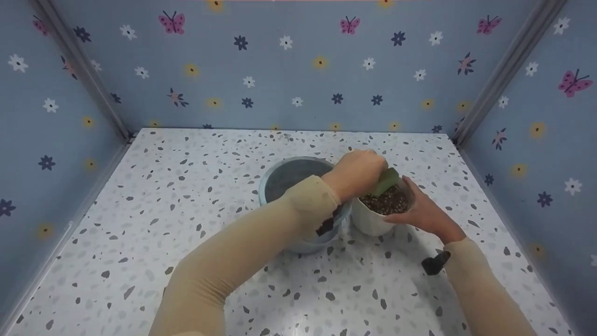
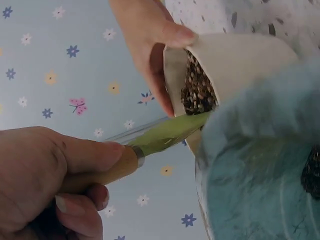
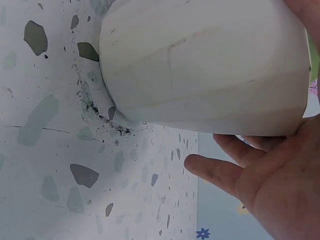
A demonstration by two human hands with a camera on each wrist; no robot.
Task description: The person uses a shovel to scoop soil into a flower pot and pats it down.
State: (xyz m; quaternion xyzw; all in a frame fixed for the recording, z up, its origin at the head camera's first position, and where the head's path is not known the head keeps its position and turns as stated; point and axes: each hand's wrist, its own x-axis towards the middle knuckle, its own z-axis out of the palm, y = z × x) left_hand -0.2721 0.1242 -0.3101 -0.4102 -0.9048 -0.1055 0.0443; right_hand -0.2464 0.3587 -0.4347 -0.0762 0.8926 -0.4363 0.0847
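Observation:
My left hand [image 1: 357, 172] grips the wooden handle [image 2: 107, 172] of a small garden trowel with a green blade [image 1: 387, 181]. That blade slants down over the rim of a white flowerpot [image 1: 371, 225], its tip at the dark, speckled soil [image 1: 394, 201] inside. Around the pot's right side, my right hand [image 1: 426, 212] holds the rim between thumb and fingers. In the right wrist view the pot's smudged side wall [image 3: 200, 65] fills the upper part. A grey-blue bucket [image 1: 268, 175] stands just left of the pot, partly hidden by my left forearm.
Dark soil [image 2: 312, 175] shows inside the bucket in the left wrist view. Crumbs of soil [image 3: 117, 128] lie on the speckled white table [image 1: 210, 163] beside the pot. Blue walls [image 1: 298, 65] with flowers and butterflies enclose the table at the back and both sides.

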